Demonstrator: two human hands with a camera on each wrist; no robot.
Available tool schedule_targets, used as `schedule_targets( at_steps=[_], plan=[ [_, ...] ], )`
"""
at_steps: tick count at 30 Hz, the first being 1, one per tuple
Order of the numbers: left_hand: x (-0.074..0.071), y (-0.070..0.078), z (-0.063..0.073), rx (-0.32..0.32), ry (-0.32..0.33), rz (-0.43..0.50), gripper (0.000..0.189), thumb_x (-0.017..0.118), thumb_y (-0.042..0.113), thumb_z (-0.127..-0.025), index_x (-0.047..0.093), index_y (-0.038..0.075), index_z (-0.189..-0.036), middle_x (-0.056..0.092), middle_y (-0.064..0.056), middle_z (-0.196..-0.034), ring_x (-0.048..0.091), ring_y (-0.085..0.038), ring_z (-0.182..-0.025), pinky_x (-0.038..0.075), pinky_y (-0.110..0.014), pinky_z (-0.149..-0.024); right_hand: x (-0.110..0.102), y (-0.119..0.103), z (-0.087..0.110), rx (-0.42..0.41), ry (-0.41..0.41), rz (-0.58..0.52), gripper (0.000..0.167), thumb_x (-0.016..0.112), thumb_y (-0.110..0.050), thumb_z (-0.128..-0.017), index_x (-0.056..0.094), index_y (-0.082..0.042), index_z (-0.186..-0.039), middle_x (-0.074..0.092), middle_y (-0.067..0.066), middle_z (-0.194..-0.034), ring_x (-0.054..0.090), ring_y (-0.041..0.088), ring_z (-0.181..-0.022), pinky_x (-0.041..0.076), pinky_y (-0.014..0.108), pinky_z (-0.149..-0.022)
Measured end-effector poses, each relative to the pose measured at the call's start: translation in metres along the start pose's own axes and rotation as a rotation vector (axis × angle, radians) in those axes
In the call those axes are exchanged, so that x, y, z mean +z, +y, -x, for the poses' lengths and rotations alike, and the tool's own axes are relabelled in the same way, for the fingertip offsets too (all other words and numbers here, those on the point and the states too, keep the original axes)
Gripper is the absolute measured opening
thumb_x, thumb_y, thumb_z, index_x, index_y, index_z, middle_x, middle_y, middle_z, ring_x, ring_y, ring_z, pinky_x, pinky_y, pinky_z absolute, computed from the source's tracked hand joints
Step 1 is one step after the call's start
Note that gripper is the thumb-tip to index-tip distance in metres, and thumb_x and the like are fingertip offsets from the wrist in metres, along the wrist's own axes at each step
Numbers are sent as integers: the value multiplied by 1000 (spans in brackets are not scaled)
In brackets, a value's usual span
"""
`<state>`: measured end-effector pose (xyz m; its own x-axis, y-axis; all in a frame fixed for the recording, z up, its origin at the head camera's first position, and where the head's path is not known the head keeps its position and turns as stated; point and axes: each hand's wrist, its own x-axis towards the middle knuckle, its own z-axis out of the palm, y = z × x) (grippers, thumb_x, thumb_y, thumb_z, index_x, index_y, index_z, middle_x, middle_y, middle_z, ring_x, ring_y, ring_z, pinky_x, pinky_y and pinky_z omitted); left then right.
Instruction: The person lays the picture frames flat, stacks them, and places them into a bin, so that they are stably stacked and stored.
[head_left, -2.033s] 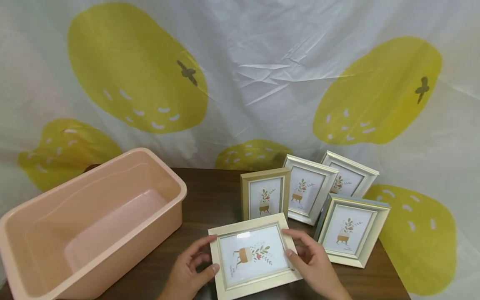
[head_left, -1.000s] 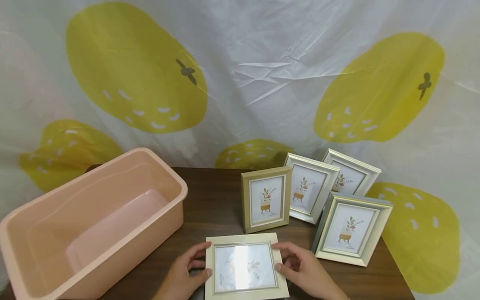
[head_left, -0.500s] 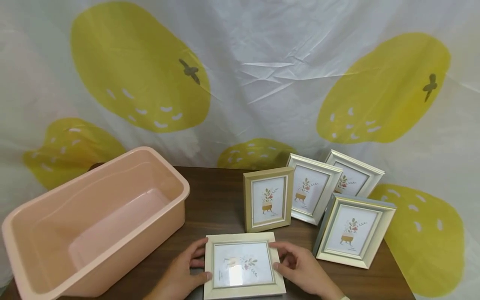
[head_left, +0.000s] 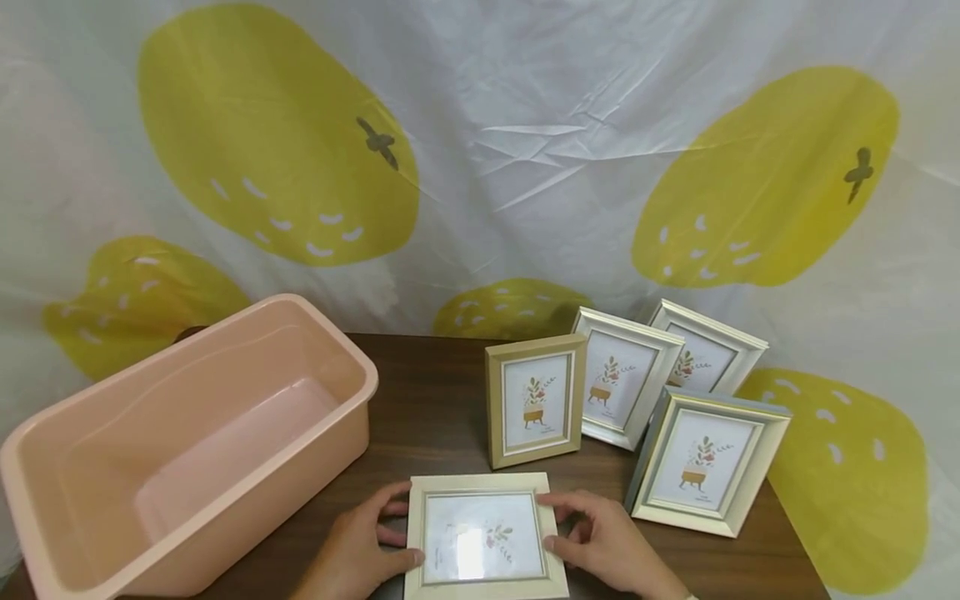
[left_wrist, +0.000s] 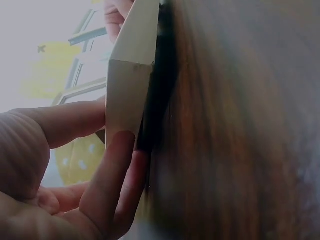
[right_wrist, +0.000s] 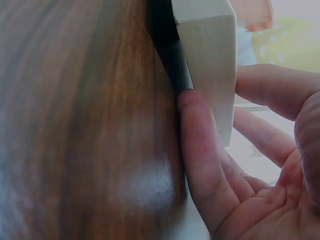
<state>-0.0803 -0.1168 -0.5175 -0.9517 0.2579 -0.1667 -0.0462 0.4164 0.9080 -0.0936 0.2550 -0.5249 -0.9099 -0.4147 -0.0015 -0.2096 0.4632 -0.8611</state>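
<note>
At six o'clock, nearest, a cream frame point(head_left: 487, 533) sits face up, low at the bench point(head_left: 420, 400); whether it touches I cannot tell. Both hands clamp it, the left hand point(head_left: 367, 542) at its nine o'clock edge, the right hand point(head_left: 600, 537) at its three, each in a curled pinch, forearms slanting inward. From it, a tan frame point(head_left: 534, 400) stands beyond at one o'clock, a grey-sided frame point(head_left: 705, 462) between two and three, a pink tub point(head_left: 300, 483) toward ten; farther, two silver frames point(head_left: 615, 379) near two, then a fruit-print curtain point(head_left: 525, 167).
</note>
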Motion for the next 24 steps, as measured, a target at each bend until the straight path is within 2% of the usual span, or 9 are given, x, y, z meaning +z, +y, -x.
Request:
schedule_targets(
  at_steps=[6,10,13,20,24],
  plan=[
    [0,-2,-1,-4,-10,-21,82,95,18,-77,55,9,-148,68,-17,-130,73,-11,-86,58,-27,-73,0,-2,-1,27,-18,-42,45,83,-16,-92,70,-9,-134,68,14,-105,63,2,-59,58,27,-53],
    [1,-4,-1,26,0,-31,75,95,15,-77,60,11,-144,67,-16,-127,71,-8,-83,56,-24,-72,-1,-4,0,25,-20,-57,45,82,-15,-92,68,-8,-135,68,15,-106,64,2,-60,59,28,-54],
    [2,-4,-2,49,9,-42,70,95,13,-76,63,10,-139,67,-15,-123,70,-5,-80,55,-22,-71,-3,-6,-1,-13,-13,-17,43,82,-16,-93,68,-7,-133,69,14,-106,64,0,-62,58,27,-55],
    [2,-4,-1,59,15,-45,68,94,11,-76,64,8,-137,67,-15,-122,69,-3,-78,55,-21,-72,-14,-17,-8,-133,28,76,40,80,-17,-96,67,-6,-132,73,13,-109,68,2,-79,60,26,-65],
    [2,-3,-1,74,16,-61,68,94,12,-77,65,8,-138,66,-15,-123,68,-2,-78,55,-21,-72,-24,-29,-13,-173,88,93,39,80,-14,-96,68,-5,-131,74,13,-111,70,6,-84,61,28,-67]
  ],
)
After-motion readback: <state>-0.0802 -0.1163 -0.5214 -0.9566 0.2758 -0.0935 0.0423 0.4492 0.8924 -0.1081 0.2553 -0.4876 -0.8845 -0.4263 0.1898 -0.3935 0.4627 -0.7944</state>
